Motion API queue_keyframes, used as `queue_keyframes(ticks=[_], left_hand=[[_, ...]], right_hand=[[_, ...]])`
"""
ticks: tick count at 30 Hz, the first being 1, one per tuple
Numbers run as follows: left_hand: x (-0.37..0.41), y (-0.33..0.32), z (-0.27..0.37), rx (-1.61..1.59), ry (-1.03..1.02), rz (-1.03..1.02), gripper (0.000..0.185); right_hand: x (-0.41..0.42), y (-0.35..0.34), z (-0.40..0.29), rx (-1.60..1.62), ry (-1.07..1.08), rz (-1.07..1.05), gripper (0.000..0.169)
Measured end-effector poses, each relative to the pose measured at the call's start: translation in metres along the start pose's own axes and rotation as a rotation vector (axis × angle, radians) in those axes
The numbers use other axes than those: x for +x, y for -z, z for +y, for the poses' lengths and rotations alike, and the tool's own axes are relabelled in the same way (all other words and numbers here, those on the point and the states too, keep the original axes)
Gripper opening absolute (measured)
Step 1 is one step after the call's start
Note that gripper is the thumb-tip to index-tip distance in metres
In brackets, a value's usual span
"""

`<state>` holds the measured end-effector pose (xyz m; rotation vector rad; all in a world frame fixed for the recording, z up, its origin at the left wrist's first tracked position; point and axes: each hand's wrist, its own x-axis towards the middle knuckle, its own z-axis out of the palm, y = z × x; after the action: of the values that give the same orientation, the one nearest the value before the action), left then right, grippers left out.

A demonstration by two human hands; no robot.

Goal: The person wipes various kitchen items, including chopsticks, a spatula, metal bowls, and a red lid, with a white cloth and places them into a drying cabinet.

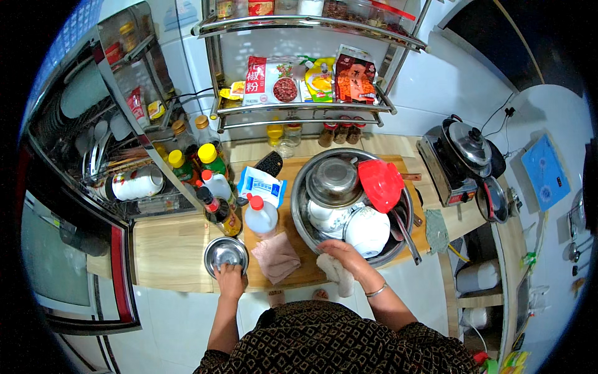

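Note:
My left hand [230,282] grips the near rim of a small stainless steel bowl [226,252] on the counter, fingertips inside it. In my right hand [345,258] is a crumpled white cloth [340,279], at the near edge of a large steel basin [299,187]. That basin holds an upturned steel bowl [334,180], white ceramic bowls [368,231], a red plastic scoop or bowl [380,184] and utensils with metal handles [409,240]. Between my hands a folded pink cloth [276,258] lies on a wooden board [308,278].
Left of the basin stand a white jug with a red cap [260,217], a sauce bottle [222,215] and a blue-white packet [262,184]. A dish cabinet [126,140] rises at left. At right, a lidded pot [469,145] sits on a stove [444,173]. A spice rack [303,110] hangs behind.

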<state>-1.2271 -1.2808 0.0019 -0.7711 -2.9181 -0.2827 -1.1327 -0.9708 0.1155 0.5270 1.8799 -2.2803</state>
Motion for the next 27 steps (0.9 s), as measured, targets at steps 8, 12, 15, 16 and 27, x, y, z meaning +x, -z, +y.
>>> queue_keyframes(ticks=[8, 12, 15, 16, 27], left_hand=[[0.051, 0.099, 0.078, -0.525, 0.1, -0.294, 0.025], [0.109, 0.092, 0.125, -0.993, -0.105, -0.175, 0.022], [0.163, 0.046, 0.153, -1.587, 0.231, -0.294, 0.024], [0.176, 0.051, 0.166, -1.598, 0.347, -0.372, 0.022], [0.227, 0.02, 0.201, -1.657, 0.676, -0.156, 0.028]], right_hand=[[0.045, 0.051, -0.01, 0.012, 0.103, 0.428, 0.033], [0.072, 0.058, -0.015, 0.177, 0.054, 0.562, 0.032], [0.081, 0.06, -0.009, 0.11, 0.033, 0.587, 0.031], [0.079, 0.062, -0.009, 0.092, 0.066, 0.587, 0.03], [0.072, 0.085, -0.015, -0.019, 0.082, 0.424, 0.029]])
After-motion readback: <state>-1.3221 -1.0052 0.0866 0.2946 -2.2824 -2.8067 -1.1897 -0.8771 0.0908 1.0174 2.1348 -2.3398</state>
